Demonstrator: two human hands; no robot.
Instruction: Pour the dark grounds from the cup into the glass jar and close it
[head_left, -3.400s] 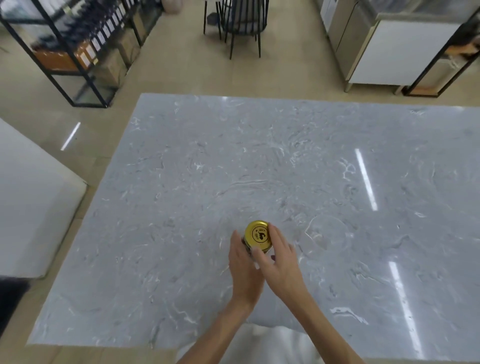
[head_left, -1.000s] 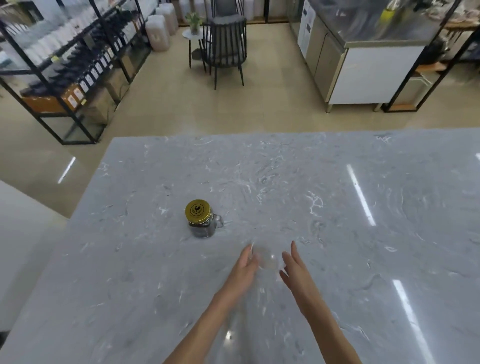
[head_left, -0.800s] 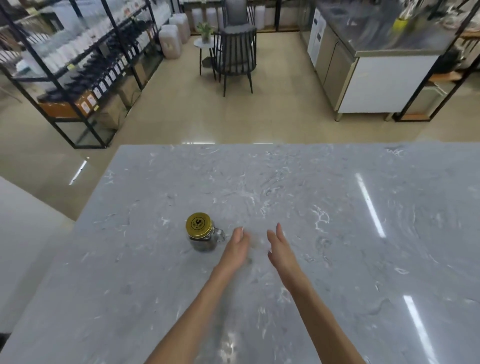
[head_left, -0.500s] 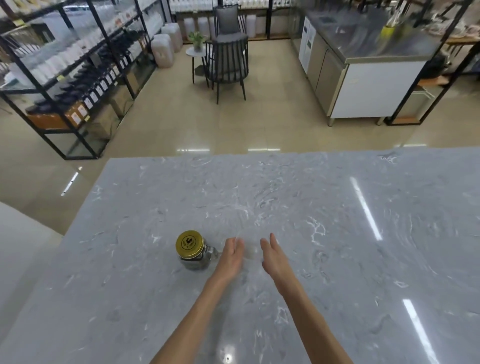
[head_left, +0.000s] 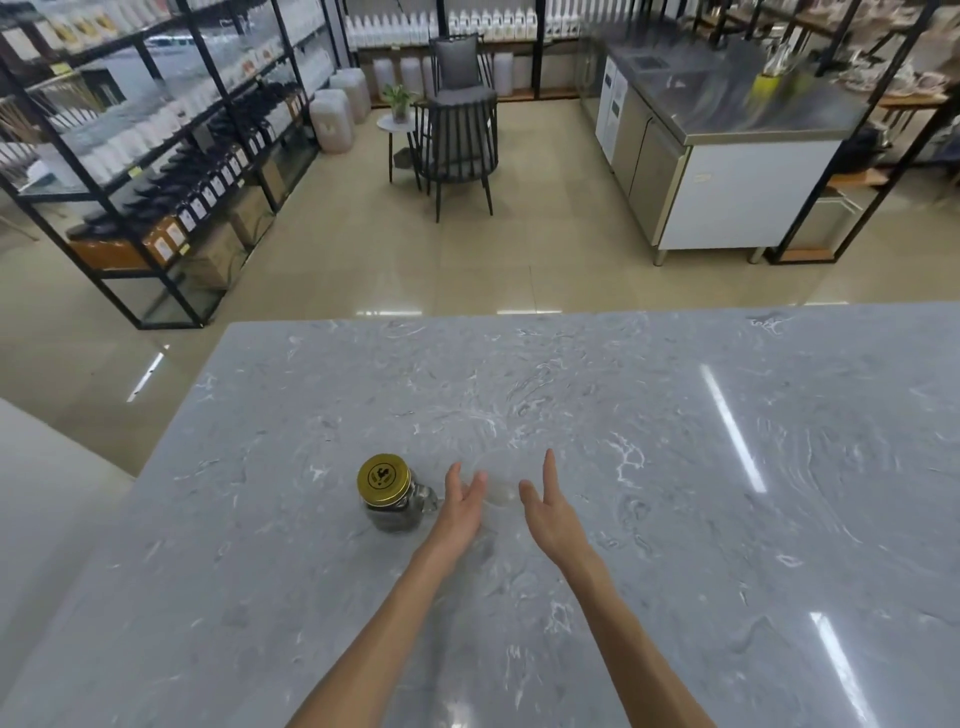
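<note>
A small glass jar (head_left: 396, 512) with a handle stands upright on the grey marble table (head_left: 675, 493), with dark grounds inside and a gold lid (head_left: 383, 478) on top. Just right of it stands a faint clear cup (head_left: 497, 480), which looks empty. My left hand (head_left: 461, 506) is on the cup's left and my right hand (head_left: 546, 509) on its right. Both have straight, spread fingers. I cannot tell whether the fingertips touch the cup. Neither hand touches the jar.
The table's left edge runs close to the jar. Beyond the far edge lie a tiled floor, black shelving (head_left: 156, 156) with bottles on the left, a dark chair (head_left: 460, 135), and a steel counter (head_left: 727, 156) on the right.
My hands have let go of the lidded jar, which now stands to their left. They moved to flank the clear cup. The view has tilted up in the last second.
</note>
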